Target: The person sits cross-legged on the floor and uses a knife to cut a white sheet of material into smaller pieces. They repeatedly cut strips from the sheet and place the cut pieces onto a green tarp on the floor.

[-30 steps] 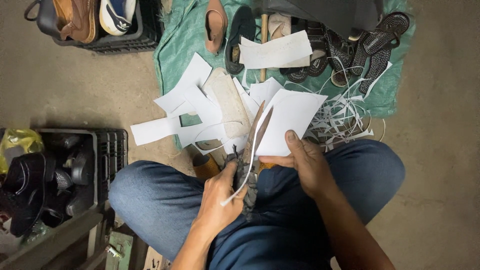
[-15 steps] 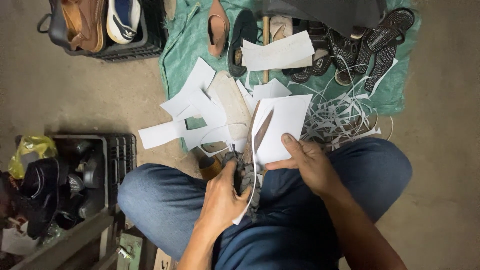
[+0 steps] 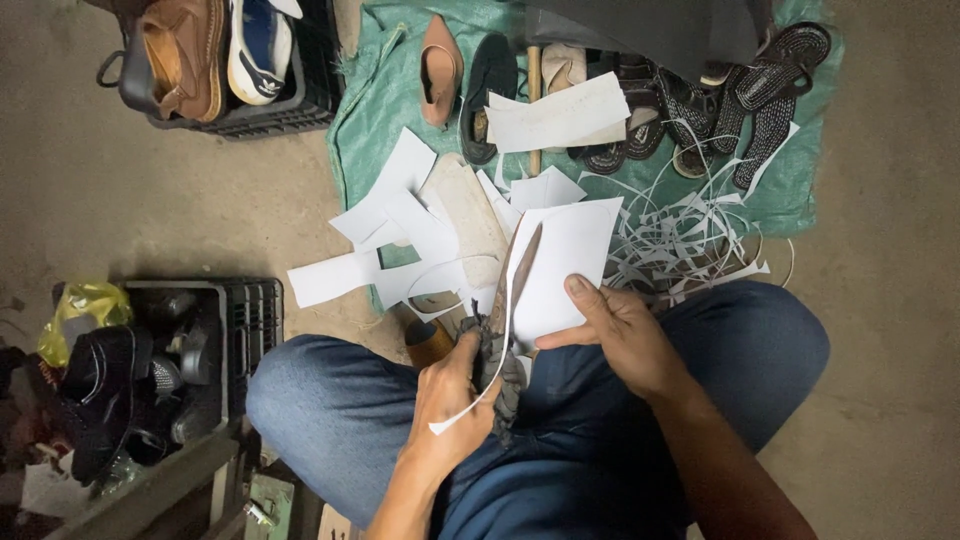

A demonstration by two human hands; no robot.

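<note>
Ok, nearest first: I see the left hand (image 3: pixel 447 400) closed round the cloth-wrapped handles of the scissors (image 3: pixel 508 300), blades pointing away, parted a little and set along the left edge of the white sheet (image 3: pixel 560 270). Right hand (image 3: pixel 622 335) pinches that sheet at its lower right, thumb on top, fingers under. Sheet sits just above the lap, over the jeans, tilted up toward the cam.

Vs 1 s ago: cut strip (image 3: pixel 470 400) hanging off the sheet's left edge looks longer, curling down across the left wrist area; blades sit further up the sheet. So I'd judge the cut has advanced along that edge, trimming well underway, not finished since the strip is still attached at the top as far as I can tell. Hands shifted slightly, grip same both sides. Cam also nudged, so part of the shift is view only.

Further out: offcut white pieces (image 3: pixel 395 225) on the floor and green cloth (image 3: pixel 370 110), tangle of thin strips (image 3: pixel 690 235) to the right, unchanged. Sandals (image 3: pixel 760 100) and shoe parts at far edge, black crate (image 3: pixel 250 110) of shoes top left, second crate (image 3: pixel 240 310) at left.
</note>
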